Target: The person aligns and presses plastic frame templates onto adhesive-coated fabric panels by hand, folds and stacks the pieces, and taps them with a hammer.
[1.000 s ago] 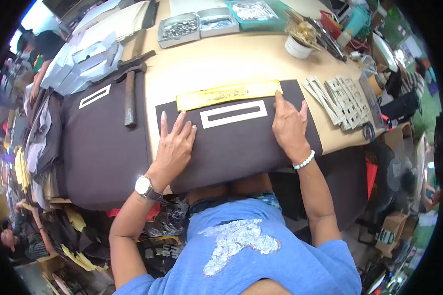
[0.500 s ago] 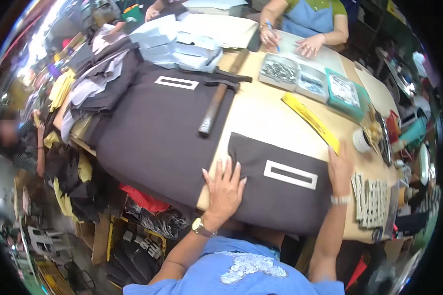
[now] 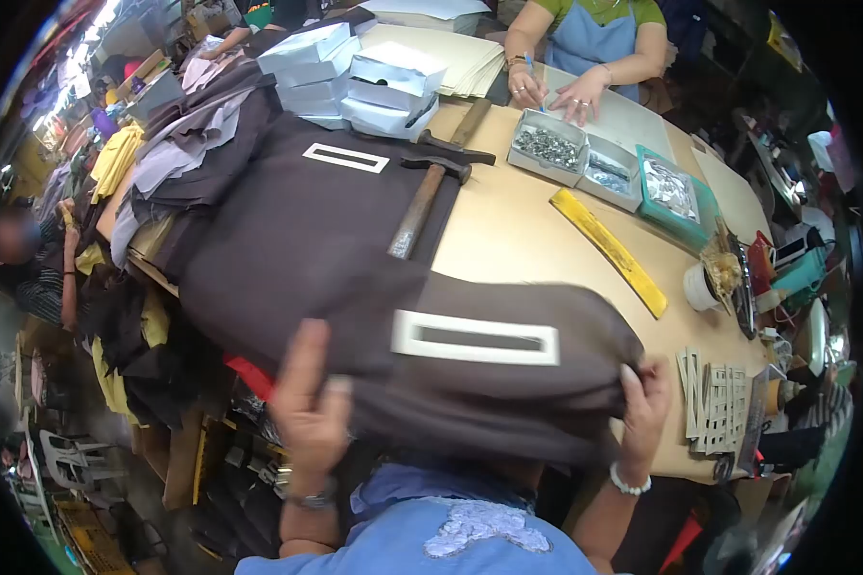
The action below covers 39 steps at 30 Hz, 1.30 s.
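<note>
A dark panel of cloth [image 3: 508, 393] with a white rectangular frame [image 3: 475, 337] on it is lifted and bowed at the table's near edge. My right hand [image 3: 645, 407] pinches its right edge, thumb on top. My left hand [image 3: 312, 422] is by the panel's left end, blurred, with thumb and finger stretched apart; I make out no cloth between them. Left of the panel lies a larger spread of dark cloth [image 3: 288, 230] bearing another white frame [image 3: 345, 158]. A hammer [image 3: 419, 211] rests on that cloth, its head close to a second hammer [image 3: 465, 129].
A yellow strip [image 3: 609, 251] lies on the tabletop [image 3: 508, 230]. Beyond are boxes of metal parts [image 3: 547, 144], a green tray [image 3: 676, 187] and stacked white boxes [image 3: 388, 86]. A white pot [image 3: 702, 286] and pale slotted pieces [image 3: 724, 407] stand right. Across the table a co-worker's hands [image 3: 580, 94] hold a pen.
The panel has come up off the table and shifted left, its right edge gripped by my right hand. My left hand has left the panel's surface and moved left and down.
</note>
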Each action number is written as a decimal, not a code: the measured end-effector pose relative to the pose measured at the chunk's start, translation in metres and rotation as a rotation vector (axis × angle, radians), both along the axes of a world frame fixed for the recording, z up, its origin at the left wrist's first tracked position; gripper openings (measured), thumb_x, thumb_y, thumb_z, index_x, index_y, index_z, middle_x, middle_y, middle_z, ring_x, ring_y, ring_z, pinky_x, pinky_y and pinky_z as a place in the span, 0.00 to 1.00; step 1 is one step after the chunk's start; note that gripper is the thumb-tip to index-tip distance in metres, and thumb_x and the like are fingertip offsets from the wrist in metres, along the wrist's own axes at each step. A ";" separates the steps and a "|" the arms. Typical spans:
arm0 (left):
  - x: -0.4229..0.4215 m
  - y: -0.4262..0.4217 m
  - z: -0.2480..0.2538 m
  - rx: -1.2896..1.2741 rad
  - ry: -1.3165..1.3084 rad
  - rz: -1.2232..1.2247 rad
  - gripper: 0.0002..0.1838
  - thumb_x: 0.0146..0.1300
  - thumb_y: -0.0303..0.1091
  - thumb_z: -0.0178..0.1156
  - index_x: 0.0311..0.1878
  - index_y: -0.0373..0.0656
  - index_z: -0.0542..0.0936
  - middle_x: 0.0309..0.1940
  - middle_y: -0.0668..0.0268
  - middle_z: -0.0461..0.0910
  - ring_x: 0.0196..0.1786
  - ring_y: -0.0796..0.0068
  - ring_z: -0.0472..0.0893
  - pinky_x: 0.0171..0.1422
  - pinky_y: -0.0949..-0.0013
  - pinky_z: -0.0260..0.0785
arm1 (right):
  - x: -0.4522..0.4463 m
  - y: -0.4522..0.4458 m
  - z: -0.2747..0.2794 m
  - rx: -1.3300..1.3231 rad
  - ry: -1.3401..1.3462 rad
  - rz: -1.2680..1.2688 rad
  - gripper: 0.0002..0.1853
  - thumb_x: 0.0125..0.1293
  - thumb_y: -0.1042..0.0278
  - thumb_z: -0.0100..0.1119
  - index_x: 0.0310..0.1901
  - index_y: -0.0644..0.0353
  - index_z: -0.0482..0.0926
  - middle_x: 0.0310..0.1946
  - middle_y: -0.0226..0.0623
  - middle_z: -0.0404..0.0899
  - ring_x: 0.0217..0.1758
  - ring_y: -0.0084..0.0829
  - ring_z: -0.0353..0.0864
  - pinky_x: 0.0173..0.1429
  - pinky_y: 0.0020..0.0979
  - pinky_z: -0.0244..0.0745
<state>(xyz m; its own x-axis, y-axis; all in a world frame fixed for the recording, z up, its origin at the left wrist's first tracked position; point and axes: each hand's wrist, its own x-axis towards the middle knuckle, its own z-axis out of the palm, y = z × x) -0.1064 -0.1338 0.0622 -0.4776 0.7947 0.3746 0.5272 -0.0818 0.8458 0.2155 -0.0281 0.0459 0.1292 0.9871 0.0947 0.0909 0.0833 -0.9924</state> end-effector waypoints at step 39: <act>-0.242 0.299 -0.111 -0.621 0.577 0.312 0.41 0.65 0.66 0.40 0.74 0.49 0.54 0.74 0.50 0.49 0.76 0.43 0.45 0.71 0.29 0.33 | -0.260 0.182 -0.084 0.178 -0.173 0.167 0.29 0.58 0.64 0.63 0.59 0.69 0.71 0.52 0.44 0.75 0.52 0.35 0.77 0.55 0.29 0.71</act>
